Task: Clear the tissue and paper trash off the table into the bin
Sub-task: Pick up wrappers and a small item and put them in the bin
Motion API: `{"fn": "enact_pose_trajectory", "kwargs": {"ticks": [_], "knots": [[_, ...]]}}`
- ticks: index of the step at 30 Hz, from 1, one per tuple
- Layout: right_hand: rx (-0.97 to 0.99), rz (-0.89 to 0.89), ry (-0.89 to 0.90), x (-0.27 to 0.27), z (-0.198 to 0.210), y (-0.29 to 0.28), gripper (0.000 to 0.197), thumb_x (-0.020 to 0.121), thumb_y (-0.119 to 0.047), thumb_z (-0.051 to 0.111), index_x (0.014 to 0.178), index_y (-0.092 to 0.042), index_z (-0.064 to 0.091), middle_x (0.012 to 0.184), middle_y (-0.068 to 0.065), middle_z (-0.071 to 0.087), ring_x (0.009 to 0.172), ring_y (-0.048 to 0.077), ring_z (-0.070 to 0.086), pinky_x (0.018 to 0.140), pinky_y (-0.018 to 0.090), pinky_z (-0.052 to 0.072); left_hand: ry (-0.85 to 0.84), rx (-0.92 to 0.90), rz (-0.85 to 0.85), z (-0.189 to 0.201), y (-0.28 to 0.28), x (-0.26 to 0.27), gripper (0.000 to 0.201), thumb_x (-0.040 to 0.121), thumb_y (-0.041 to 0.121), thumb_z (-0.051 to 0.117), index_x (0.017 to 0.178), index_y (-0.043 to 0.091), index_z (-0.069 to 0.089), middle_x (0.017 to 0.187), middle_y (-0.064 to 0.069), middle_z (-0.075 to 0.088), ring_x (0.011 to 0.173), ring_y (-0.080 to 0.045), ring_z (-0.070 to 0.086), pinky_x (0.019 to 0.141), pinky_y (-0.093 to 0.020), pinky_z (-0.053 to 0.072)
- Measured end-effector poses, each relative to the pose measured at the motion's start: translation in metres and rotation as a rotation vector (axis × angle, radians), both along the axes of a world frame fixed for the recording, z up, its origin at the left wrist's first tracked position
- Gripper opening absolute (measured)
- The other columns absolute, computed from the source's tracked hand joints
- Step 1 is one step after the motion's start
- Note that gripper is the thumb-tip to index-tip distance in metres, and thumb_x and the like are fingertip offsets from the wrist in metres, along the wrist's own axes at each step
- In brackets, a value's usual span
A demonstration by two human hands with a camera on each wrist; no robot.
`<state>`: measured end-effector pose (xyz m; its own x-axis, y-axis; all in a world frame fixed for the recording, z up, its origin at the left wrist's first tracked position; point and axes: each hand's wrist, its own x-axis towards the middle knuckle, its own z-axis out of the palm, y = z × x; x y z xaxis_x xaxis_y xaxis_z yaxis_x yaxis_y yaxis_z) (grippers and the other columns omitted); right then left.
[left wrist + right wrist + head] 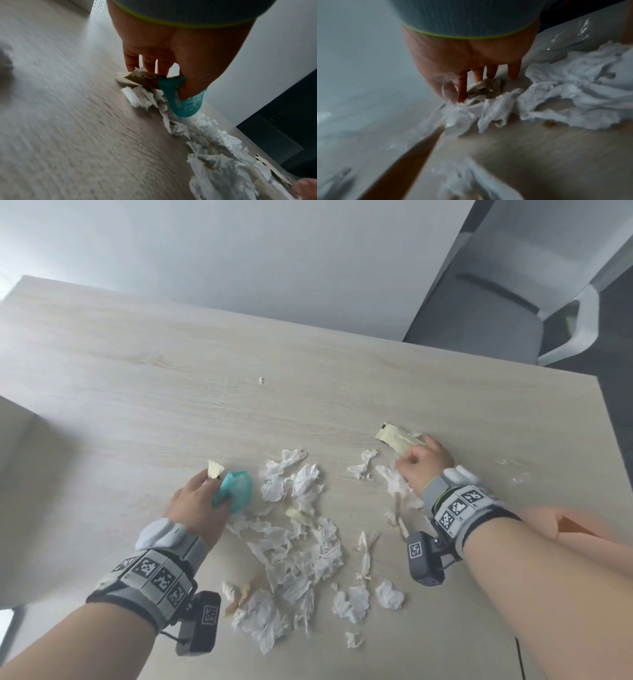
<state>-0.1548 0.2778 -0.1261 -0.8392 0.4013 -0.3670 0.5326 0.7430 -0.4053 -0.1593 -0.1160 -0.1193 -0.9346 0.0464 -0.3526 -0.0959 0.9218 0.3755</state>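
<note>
While left hand (200,501) grip clamps teal wrapper (236,489), right hand (423,465) pinches clear plastic (452,93)

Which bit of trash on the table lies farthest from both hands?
The tiny white scrap, alone on bare table beyond the main tissue pile; every other piece lies clustered near the hands.

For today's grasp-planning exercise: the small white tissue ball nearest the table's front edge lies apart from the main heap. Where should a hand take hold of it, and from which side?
Pinch the small tissue ball across its crumpled middle, coming straight down from above. It lies low on the table with bare wood around it, so fingers can probably close on both sides without dragging the main tissue heap. It offers no handle or edge; any raised fold should do.
</note>
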Motion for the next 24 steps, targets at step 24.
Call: {"fn": "enact_pose_trajectory", "kwargs": {"ticks": [24], "knots": [[-1.367,-0.584,0.272,0.12,0.078,-0.075,0.023,0.058,-0.008,0.083,0.073,-0.02,0.071,0.079,0.01,0.066,0.069,0.027,0.059,0.07,0.041,0.042,-0.388,0.966,0.538,0.072,0.137,0.051,0.047,0.079,-0.007,0.072,0.119,0.015,0.065,0.096,-0.009,0.072,0.068,-0.024,0.068,0.059,-0.037,0.061]]}}
